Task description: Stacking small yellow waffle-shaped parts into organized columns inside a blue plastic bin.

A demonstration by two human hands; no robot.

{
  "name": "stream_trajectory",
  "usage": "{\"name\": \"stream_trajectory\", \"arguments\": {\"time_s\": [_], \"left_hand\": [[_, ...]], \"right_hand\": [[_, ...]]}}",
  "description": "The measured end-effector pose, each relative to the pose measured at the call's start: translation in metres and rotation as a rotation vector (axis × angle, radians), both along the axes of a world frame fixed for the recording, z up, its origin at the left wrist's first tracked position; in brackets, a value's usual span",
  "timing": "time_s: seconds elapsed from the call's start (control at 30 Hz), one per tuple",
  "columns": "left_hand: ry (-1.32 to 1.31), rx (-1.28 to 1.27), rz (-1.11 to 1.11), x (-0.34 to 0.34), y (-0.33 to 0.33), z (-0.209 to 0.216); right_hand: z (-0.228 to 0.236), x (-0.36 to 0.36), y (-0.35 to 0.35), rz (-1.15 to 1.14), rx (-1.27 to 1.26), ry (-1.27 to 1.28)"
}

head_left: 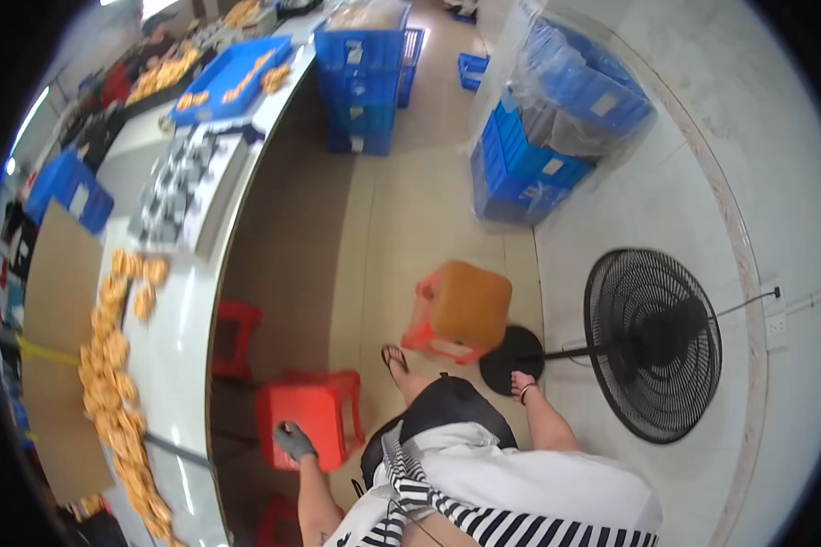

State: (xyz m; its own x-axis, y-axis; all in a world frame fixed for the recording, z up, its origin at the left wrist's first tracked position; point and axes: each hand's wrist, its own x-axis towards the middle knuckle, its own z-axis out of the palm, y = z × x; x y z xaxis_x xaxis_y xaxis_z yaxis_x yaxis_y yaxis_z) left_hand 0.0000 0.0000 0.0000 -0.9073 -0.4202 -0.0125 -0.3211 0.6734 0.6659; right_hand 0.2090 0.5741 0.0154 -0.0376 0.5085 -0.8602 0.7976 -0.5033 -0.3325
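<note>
My left hand (295,441), in a grey glove with bare fingertips, hangs over a red plastic stool (287,401). Its fingers look loosely bent, with nothing visible in them; whether it touches the stool I cannot tell. On the right, my bare right hand (522,383) has a dark band at the wrist and short-looking fingers slightly apart. Below it in the picture lies the round black base (497,361) of a standing fan (652,346). Ahead of me stands another red stool with a brown padded top (471,303).
Along the left runs a white worktable (184,337) bearing tan bundles (119,401), a tray of grey parts (178,187) and a blue tray (233,77). Blue crates (360,87) are stacked beyond its end. More plastic-wrapped crates (547,164) stand by the right wall. A fan cable (748,303) reaches the wall socket.
</note>
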Motion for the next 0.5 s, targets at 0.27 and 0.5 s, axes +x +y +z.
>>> {"name": "stream_trajectory", "arguments": {"time_s": [0.27, 0.5], "left_hand": [[-0.201, -0.005, -0.236, -0.140, 0.172, 0.081], [-0.436, 0.065, -0.117, -0.233, 0.080, -0.042]], "right_hand": [[0.062, -0.250, 0.181, -0.260, 0.124, 0.620], [0.211, -0.410, 0.409, -0.679, 0.397, 1.011]]}}
